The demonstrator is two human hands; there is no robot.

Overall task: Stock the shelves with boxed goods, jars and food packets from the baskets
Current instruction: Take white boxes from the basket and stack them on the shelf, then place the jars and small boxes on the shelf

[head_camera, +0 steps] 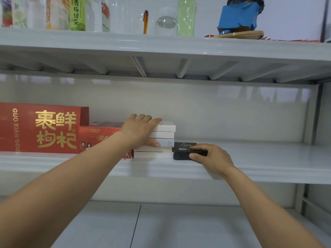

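A stack of several flat white boxes [163,136] stands on the middle shelf [250,163]. My left hand [141,130] grips the upper boxes of the stack, fingers over the top box and thumb against the stack's front. A small black box [181,152] lies on the shelf right beside the stack, touching it. My right hand [211,158] holds the black box by its right end, fingers on top and thumb on the front face.
Left of the stack are a low red box [100,134] and a large red box with gold characters [43,127]. The top shelf [161,47] carries bottles, an upturned glass, a blue-wrapped object on a wicker tray. A lower shelf [161,226] lies below.
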